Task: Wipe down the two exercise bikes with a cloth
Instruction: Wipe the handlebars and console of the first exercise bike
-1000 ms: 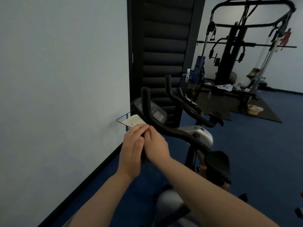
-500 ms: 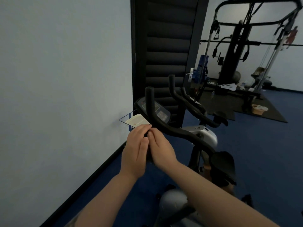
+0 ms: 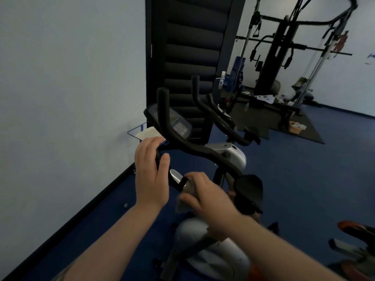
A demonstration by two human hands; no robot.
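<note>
Blue floor [image 3: 294, 179] runs back to a pale wall [image 3: 71, 88] on the left, with a dark ribbed panel [image 3: 188, 47] standing at the wall's end. Far back, a black cable rack [image 3: 284, 57] stands on a dark mat [image 3: 304, 126], and a small basket [image 3: 294, 126] on that mat holds something pale and crumpled; what it is cannot be told. The near bike [image 3: 213, 258] fills the lower middle: grey body, black saddle [image 3: 248, 191], black handlebar [image 3: 203, 151] curving up past the console [image 3: 172, 122]. A second bike [image 3: 229, 151] stands just behind it, its bars rising beside the panel. At the right edge, part of another machine [image 3: 357, 240] with orange trim shows.

The left hand [image 3: 151, 173] holds the handlebar's near end, fingers curled over the top and thumb under. The right hand [image 3: 205, 197] has its grip closed around the grey cloth [image 3: 186, 191], pressing it onto the bar just below a shiny metal pad [image 3: 175, 176]. A pale card [image 3: 147, 133] in a clear holder sits against the wall, just beyond the left fingers.
</note>
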